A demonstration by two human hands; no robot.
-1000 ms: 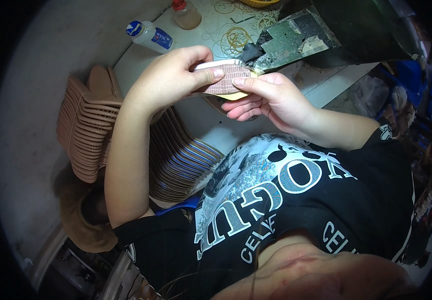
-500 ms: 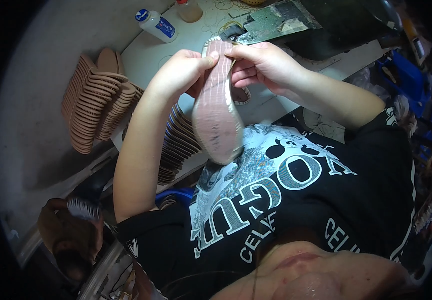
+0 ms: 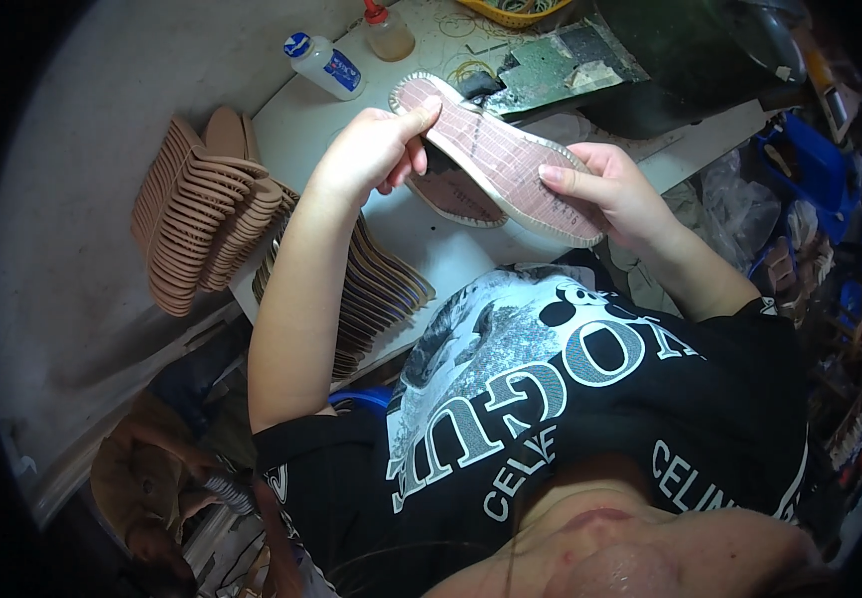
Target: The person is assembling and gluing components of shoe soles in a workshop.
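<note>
Between my hands is a pinkish shoe insole [image 3: 486, 149] with a pale, crimped edge wrapped round its rim. My left hand [image 3: 383, 149] pinches its narrow end, thumb on top and the other fingers curled beneath. At the broad end, my right hand [image 3: 605, 191] grips the edge with the thumb laid on the upper face. The insole slants from upper left to lower right above the table. Partly covered by it, a second similar insole [image 3: 451, 192] shows below. My right fingers are largely hidden under the held piece.
Stacked tan soles [image 3: 197, 199] lean against the wall at left, and a row of dark-edged soles [image 3: 376, 284] stands nearer me. A white bottle with a blue cap [image 3: 323, 68], a red-topped bottle [image 3: 389, 35], a green board [image 3: 561, 70] and a yellow basket [image 3: 521, 14] occupy the table's far side.
The insole has swung from nearly lengthwise to a diagonal slant. My right hand has gone from its narrow end to its broad end; my left hand still pinches the narrow end.
</note>
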